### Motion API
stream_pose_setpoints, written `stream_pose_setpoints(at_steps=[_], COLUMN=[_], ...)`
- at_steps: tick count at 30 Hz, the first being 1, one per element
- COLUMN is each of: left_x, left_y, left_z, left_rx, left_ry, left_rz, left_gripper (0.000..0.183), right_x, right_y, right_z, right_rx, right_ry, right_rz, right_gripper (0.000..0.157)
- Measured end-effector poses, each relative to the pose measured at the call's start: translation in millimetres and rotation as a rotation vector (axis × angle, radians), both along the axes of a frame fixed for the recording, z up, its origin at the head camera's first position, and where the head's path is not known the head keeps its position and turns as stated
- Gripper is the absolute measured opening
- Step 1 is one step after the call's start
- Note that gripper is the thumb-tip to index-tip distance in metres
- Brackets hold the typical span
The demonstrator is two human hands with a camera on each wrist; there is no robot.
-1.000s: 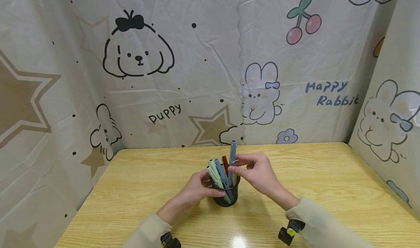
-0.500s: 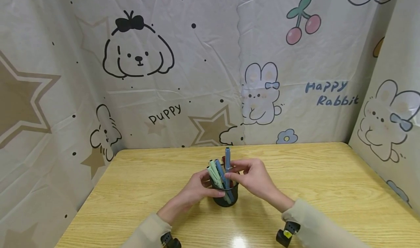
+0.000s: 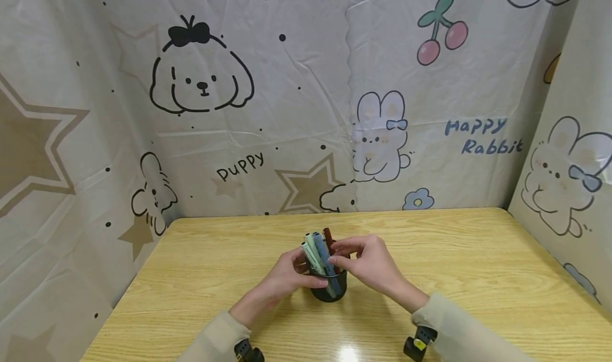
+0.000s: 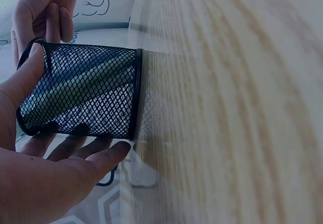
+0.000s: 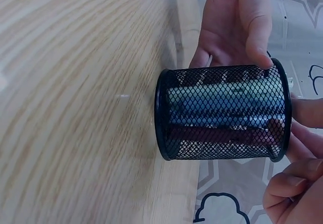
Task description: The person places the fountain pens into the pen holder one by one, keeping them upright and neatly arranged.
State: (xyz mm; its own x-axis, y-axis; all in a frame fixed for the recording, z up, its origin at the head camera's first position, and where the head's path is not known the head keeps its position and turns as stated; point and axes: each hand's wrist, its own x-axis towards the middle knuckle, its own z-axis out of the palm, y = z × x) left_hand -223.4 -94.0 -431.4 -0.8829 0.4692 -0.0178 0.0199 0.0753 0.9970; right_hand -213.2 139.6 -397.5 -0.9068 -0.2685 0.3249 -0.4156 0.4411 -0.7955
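Note:
A black mesh pen holder [image 3: 331,293] stands upright on the table, filled with several pens. My left hand [image 3: 289,274] grips its left side, thumb on the front by the rim; in the left wrist view the fingers lie along the mesh. Light green pens [image 3: 308,246] lean left inside, blue pens [image 3: 320,249] stand beside them, and a dark red pen [image 3: 327,236] is at the back. At the rim's right side is my right hand [image 3: 375,263], thumb and fingers loosely bent close to the pens with nothing visibly pinched. The holder's mesh [image 5: 222,113] shows the pens within.
The light wood table [image 3: 215,255] extends around the holder. Behind it and along both sides hangs a pale cloth [image 3: 296,112] printed with cartoon animals and stars. Straps with small black devices [image 3: 421,343] sit on both wrists.
The blue pen in my right hand has moved left and down into the holder and now sits among the others. My right hand has let it go; the left hand keeps its hold.

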Motion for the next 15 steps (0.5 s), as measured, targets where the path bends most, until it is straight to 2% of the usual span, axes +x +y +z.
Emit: stream_pose_setpoints(at_steps=[15], left_x=[0.7], left_y=[1.2], left_z=[1.2], left_rx=[-0.01], left_ry=[0.005], left_rz=[0.013], left_gripper=[0.068], right_x=[12.9], right_y=[22.6], right_z=[5.5], right_rx=[-0.039], right_ry=[0.024], right_rz=[-0.103], right_gripper=[0.007])
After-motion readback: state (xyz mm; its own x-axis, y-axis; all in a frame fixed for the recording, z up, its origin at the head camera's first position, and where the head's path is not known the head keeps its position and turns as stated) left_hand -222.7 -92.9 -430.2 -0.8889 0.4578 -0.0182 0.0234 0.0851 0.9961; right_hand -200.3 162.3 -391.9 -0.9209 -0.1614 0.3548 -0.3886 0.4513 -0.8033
